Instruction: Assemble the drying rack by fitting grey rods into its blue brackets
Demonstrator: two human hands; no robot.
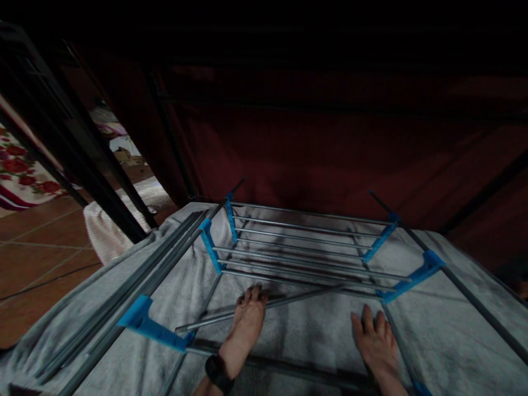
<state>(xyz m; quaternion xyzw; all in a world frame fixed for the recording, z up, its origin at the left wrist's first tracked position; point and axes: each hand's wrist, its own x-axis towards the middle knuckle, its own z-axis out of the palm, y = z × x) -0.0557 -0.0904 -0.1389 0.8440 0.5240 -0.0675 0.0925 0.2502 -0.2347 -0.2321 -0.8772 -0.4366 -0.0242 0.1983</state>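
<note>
My left hand (249, 314), with a dark watch on its wrist, is wrapped over a loose metal tube (295, 298). One end of the tube lies near a blue plastic bracket (154, 325); its other end reaches the bars at the right. My right hand (376, 336) is open, fingers apart, low over the grey blanket inside the right side rail. Around both hands is a partly assembled rack frame of metal side rails and blue brackets. Several crossbars (297, 256) span its far part. Between the brackets nearest me runs one crossbar (297, 371).
Several loose tubes (124, 291) lie along the left on the grey blanket (322, 324). A dark red curtain (330, 159) hangs behind, with dark posts (111, 187) at the left. Beyond them are a tiled floor (45, 242) and a striped cloth (103, 231).
</note>
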